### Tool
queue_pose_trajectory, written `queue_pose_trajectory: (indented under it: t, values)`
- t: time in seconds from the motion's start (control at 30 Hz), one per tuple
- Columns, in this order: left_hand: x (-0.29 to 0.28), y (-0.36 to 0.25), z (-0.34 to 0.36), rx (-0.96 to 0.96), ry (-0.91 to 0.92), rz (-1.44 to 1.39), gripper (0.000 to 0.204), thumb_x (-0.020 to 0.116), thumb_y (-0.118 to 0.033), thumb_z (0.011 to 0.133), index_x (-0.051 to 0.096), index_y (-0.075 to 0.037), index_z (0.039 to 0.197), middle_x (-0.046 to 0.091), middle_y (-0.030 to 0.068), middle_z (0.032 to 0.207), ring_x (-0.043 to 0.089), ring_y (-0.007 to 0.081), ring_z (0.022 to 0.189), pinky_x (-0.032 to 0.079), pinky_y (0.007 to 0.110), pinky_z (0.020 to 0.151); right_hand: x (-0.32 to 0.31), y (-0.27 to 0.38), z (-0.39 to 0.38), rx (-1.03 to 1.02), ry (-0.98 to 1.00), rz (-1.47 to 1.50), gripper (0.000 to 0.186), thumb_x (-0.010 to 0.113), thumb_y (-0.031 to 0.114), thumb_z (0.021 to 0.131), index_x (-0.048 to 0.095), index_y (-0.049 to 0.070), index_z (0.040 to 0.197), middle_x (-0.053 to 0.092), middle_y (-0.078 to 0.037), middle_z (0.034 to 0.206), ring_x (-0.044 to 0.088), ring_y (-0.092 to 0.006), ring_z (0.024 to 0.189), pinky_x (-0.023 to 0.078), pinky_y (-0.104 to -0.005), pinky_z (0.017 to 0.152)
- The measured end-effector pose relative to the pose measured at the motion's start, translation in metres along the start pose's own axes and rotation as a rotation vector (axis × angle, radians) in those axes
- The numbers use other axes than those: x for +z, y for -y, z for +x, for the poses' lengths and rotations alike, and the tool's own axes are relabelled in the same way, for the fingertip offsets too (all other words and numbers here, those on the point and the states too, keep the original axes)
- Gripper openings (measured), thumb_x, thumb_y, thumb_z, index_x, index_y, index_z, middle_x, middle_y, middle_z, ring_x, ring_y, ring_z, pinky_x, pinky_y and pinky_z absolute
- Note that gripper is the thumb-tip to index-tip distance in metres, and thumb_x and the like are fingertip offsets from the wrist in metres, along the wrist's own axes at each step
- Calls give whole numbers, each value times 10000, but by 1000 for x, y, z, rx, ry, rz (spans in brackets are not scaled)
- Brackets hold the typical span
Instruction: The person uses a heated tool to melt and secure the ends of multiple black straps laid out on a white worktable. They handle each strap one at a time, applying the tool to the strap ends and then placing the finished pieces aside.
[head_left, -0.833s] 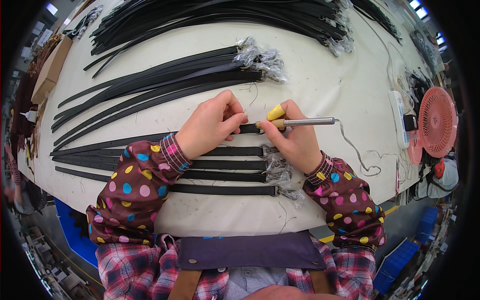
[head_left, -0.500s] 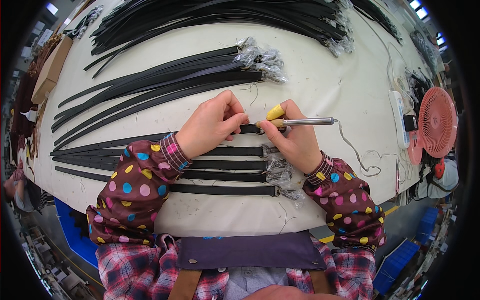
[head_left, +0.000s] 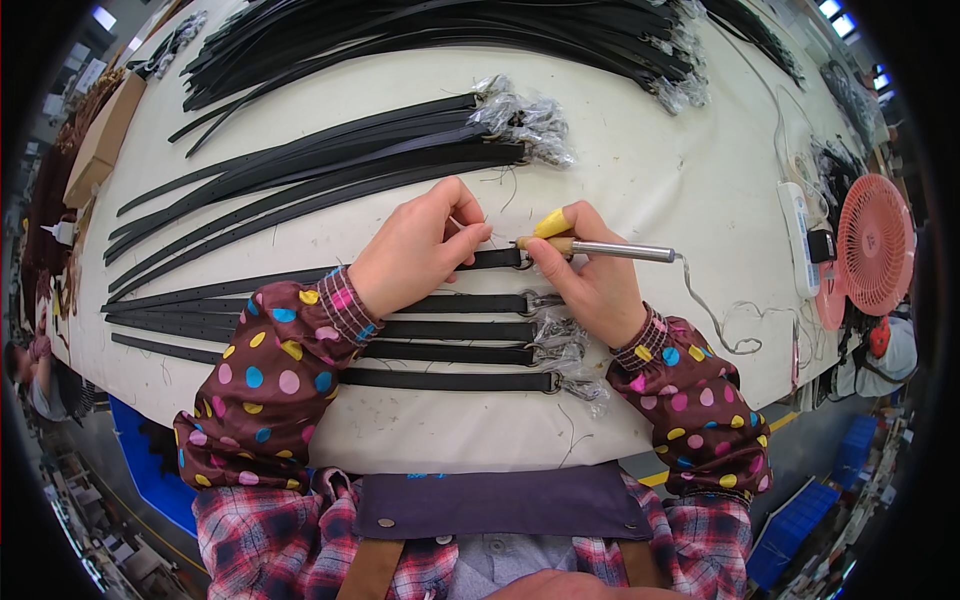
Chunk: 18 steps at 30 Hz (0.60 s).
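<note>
My right hand (head_left: 590, 280) grips a corded pen-shaped hot tool like a soldering iron (head_left: 630, 250), with a tan front part and a metal barrel. Yellow tape wraps one of its fingers. The tool's tip points left, just above the buckle end of a black belt strap (head_left: 497, 259). Beside it my left hand (head_left: 420, 245) is closed in a pinch over the same strap, on what looks like a thin thread. Nearer to me, several more black straps (head_left: 455, 380) lie side by side, their metal ends covered in clear plastic wrap (head_left: 585, 385).
Beyond my hands lie a bundle of black straps (head_left: 330, 150) and a larger pile (head_left: 420, 45). At the right are a white power strip (head_left: 797, 238), a pink fan (head_left: 876, 238) and the tool's loose cord (head_left: 700, 300). A cardboard box (head_left: 105, 140) stands at the left edge.
The tool has shifted slightly right and down in my right hand, its tip drawing away from my left fingers. My left fingertips have moved slightly left. The straps lie as before.
</note>
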<state>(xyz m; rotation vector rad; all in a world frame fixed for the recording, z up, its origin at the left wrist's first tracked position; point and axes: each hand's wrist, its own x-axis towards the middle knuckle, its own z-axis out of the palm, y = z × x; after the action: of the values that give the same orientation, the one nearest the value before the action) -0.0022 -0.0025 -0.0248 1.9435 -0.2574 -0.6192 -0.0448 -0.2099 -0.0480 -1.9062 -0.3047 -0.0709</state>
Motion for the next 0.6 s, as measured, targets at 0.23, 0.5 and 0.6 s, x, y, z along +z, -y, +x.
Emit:
queue_pose_trajectory:
  t: [0.23, 0.5, 0.6]
  values:
    - [8, 10, -4, 441, -123, 562, 231, 755, -209, 813, 608, -70, 926, 618, 53, 828, 588, 175, 655, 489, 304, 622, -19, -5, 2, -355, 38, -413, 208, 733, 33, 788, 653, 45, 980, 623, -109, 887, 584, -276, 838, 482, -329, 718]
    - [6, 1, 2, 184, -48, 438, 184, 739, -216, 828, 645, -59, 822, 621, 59, 818, 588, 199, 714, 471, 299, 638, -15, -9, 2, -331, 122, -332, 246, 748, -19, 743, 601, 33, 933, 602, -111, 858, 579, -273, 796, 481, -332, 697]
    - [-1, 4, -1, 323, -98, 520, 160, 717, -211, 847, 654, -69, 882, 623, 66, 843, 591, 203, 705, 476, 304, 626, -17, -9, 3, -344, 109, -339, 240, 751, -17, 741, 595, 32, 917, 600, -114, 859, 576, -278, 784, 480, -335, 688]
